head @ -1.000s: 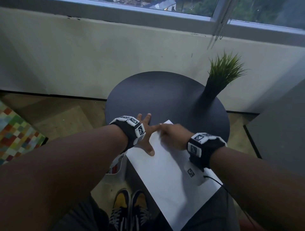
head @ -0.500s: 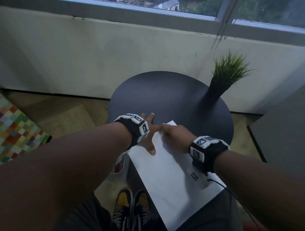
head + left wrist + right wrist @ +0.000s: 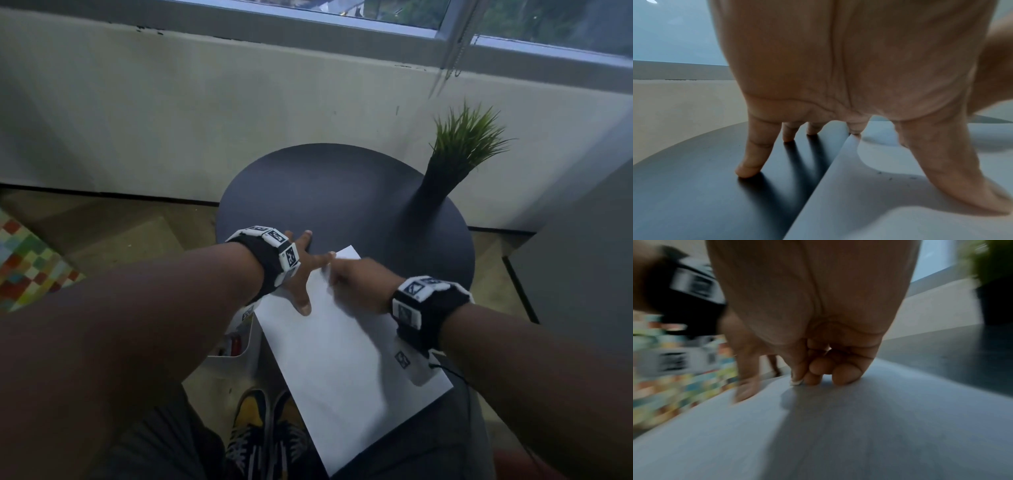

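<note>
A pale, matte plastered wall [image 3: 171, 120] runs across the far side under a window. In front of it stands a round table [image 3: 325, 192] with a dark, smooth, faintly glossy top. A white sheet of paper [image 3: 342, 370], rectangular, flat and unmarked, lies askew on the table's near part. Its far corner points toward the table's middle and its near half overhangs the rim above the person's lap. At the far right of the table stands a slim dark vase [image 3: 431, 192] with stiff green grass blades.

The left hand [image 3: 305, 270] is spread flat at the sheet's far left edge, grasping nothing. Three straight fingers [image 3: 754, 154] stand on the bare tabletop, the index tip meets the paper's edge, and the thumb [image 3: 941, 170] presses on the sheet itself.

The right hand [image 3: 359, 284], blurred, sits just right of it on the sheet's far corner area. It is clenched, its curled fingertips [image 3: 846, 373] bearing down on the paper, which lies flat beneath them.
</note>
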A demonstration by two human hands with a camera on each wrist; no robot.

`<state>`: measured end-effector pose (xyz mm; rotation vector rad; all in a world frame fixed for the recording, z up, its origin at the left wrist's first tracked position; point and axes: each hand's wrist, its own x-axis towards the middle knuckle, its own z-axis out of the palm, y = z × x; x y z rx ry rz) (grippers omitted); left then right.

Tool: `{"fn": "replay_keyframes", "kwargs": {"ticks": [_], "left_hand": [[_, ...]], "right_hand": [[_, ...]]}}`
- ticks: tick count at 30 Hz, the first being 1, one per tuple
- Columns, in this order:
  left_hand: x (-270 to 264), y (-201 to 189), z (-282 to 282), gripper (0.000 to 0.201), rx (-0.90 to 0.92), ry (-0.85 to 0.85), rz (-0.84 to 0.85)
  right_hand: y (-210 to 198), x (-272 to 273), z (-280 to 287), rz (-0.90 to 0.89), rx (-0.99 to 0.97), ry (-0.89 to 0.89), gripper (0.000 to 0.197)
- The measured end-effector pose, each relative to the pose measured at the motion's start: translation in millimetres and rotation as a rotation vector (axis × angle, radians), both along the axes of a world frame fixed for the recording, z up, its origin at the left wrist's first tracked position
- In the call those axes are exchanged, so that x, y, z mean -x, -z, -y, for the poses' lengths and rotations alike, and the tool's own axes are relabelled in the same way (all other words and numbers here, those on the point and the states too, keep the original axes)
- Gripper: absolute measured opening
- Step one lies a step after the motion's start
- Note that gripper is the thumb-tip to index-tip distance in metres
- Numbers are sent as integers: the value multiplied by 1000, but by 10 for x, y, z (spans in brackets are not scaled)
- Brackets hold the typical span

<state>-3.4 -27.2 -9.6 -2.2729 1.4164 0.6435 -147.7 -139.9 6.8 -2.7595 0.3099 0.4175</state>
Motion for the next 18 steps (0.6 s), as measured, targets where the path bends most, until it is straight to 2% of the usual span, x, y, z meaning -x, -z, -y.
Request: {"fn": "replay_keyframes", "kwargs": {"ticks": [3, 8, 10, 13, 15, 16, 18], "left_hand": [[5, 2, -25, 132, 24, -2, -4], [18, -16, -65, 118, 43, -35, -45], [33, 0, -71, 119, 49, -42, -46], [52, 19, -80, 124, 48, -21, -29], [56, 7, -87, 125, 43, -18, -16], [57, 7, -84, 124, 49, -20, -21], [58, 11, -71, 125, 50, -31, -33]], "right_hand": [[56, -50, 241, 60, -39, 267, 11], [92, -82, 211, 39, -2, 301, 12], [76, -55, 138, 61, 52, 251, 13], [3, 72, -146, 73, 58, -51, 12], [-18, 114, -183, 28, 0, -141, 11], [-15, 82, -100, 31, -6, -91, 12], [6, -29, 144, 41, 13, 153, 13]]}}
